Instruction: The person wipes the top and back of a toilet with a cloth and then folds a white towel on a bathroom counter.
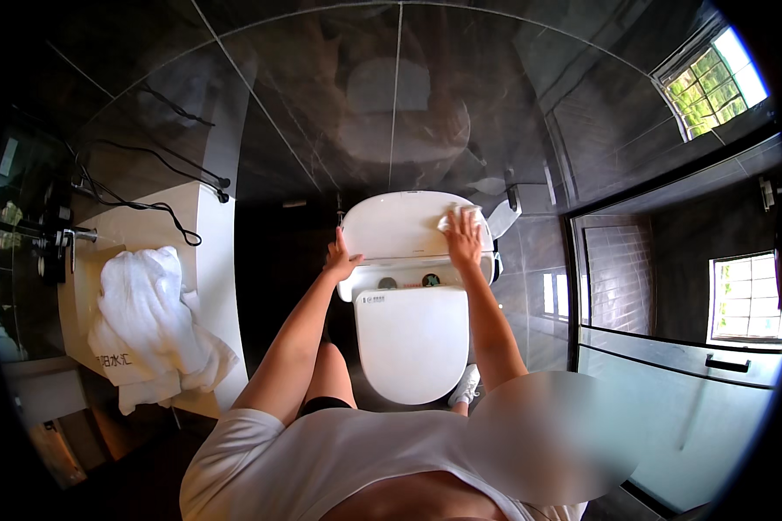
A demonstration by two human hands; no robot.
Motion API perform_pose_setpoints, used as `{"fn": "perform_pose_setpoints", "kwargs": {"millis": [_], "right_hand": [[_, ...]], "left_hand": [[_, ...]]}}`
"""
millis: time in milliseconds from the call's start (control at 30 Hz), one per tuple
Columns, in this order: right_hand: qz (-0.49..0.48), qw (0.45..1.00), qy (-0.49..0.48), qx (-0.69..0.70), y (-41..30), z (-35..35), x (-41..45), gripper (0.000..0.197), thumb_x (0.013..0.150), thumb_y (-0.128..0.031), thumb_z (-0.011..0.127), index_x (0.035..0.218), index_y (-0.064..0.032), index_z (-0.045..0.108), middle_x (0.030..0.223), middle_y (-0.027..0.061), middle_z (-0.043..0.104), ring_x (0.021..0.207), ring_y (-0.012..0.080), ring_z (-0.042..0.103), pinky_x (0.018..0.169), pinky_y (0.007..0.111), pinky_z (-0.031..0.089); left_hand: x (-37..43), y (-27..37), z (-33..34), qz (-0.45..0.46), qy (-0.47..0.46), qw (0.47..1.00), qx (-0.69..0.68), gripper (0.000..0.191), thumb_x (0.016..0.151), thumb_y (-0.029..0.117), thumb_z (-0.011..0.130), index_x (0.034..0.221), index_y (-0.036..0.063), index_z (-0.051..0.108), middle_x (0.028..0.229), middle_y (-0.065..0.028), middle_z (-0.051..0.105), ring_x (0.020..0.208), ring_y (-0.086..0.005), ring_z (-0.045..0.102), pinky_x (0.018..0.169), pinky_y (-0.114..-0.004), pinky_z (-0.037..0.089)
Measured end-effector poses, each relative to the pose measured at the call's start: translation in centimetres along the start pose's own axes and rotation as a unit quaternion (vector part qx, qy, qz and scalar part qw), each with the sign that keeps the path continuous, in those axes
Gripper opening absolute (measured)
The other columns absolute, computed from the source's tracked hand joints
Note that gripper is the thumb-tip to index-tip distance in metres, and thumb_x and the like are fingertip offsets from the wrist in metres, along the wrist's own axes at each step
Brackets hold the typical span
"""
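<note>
A white toilet stands straight before me, its lid (412,352) down over the bowl. Behind the lid rises the rounded white tank cover (397,225). My right hand (464,239) lies spread on the right part of that cover, pressing a white cloth or wad of tissue (448,223) against it. At the left edge of the cover rests my left hand (343,259), thumb and fingers apart, with nothing seen in it. Between cover and lid, a recess shows a round grey part (388,283) and a round dark one (431,280).
To the left, a white counter (215,273) carries a heaped white towel (146,306) near a chrome faucet (85,236). A black cord (137,205) loops above it. A small bin or holder (505,218) sits right of the tank. Farther right is a glass door (665,404) with a black handle (728,363).
</note>
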State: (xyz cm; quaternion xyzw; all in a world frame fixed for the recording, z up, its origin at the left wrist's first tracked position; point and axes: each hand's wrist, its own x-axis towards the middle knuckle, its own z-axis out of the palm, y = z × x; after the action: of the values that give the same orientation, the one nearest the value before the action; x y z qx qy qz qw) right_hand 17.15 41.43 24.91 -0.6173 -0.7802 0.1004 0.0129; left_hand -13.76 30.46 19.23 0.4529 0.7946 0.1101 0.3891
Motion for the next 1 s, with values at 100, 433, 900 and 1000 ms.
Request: {"fn": "perform_pose_setpoints", "kwargs": {"millis": [100, 433, 900, 1000], "right_hand": [[0.077, 0.996, 0.036, 0.040, 3.8, 0.0, -0.2, 0.051, 0.095, -0.034, 0.041, 0.144, -0.0237, 0.030, 0.153, 0.0074, 0.020, 0.140, 0.0287, 0.020, 0.112, 0.047, 0.018], [0.158, 0.958, 0.113, 0.213, 8.7, 4.2, -8.1, 0.051, 0.095, -0.023, 0.045, 0.143, -0.0186, 0.029, 0.130, 0.0181, 0.045, 0.111, 0.0381, 0.050, 0.089, 0.044, 0.045], [0.123, 0.983, 0.113, 0.072, 5.0, 3.0, -1.6, 0.047, 0.094, -0.023, 0.045, 0.140, -0.0163, 0.036, 0.148, 0.0156, 0.028, 0.136, 0.0403, 0.023, 0.109, 0.052, 0.024], [0.019, 0.996, 0.079, 0.048, 0.9, 4.2, -1.0, 0.050, 0.092, -0.021, 0.046, 0.141, -0.0174, 0.036, 0.151, 0.0094, 0.024, 0.140, 0.0345, 0.016, 0.112, 0.051, 0.016]], "left_hand": [[-0.2, 0.7, -0.1, -0.012, -0.003, 1.000, 0.018, 0.109, 0.080, 0.042, 0.068, 0.144, 0.0291, -0.019, 0.140, -0.0179, 0.024, 0.123, -0.0403, 0.038, 0.099, -0.052, 0.037], [0.8, -1.1, 1.2, 0.031, 0.018, 0.999, -0.021, 0.112, 0.078, 0.035, 0.071, 0.144, 0.0263, -0.019, 0.138, -0.0244, 0.023, 0.117, -0.0466, 0.042, 0.100, -0.049, 0.038], [0.7, -0.8, 0.7, 0.043, 0.026, 0.998, -0.029, 0.113, 0.076, 0.038, 0.071, 0.145, 0.0255, -0.018, 0.137, -0.0245, 0.026, 0.118, -0.0448, 0.042, 0.098, -0.049, 0.039], [0.2, -0.1, 0.3, 0.033, 0.009, 0.999, -0.034, 0.111, 0.077, 0.041, 0.070, 0.145, 0.0273, -0.017, 0.137, -0.0234, 0.026, 0.119, -0.0454, 0.041, 0.099, -0.049, 0.039]]}}
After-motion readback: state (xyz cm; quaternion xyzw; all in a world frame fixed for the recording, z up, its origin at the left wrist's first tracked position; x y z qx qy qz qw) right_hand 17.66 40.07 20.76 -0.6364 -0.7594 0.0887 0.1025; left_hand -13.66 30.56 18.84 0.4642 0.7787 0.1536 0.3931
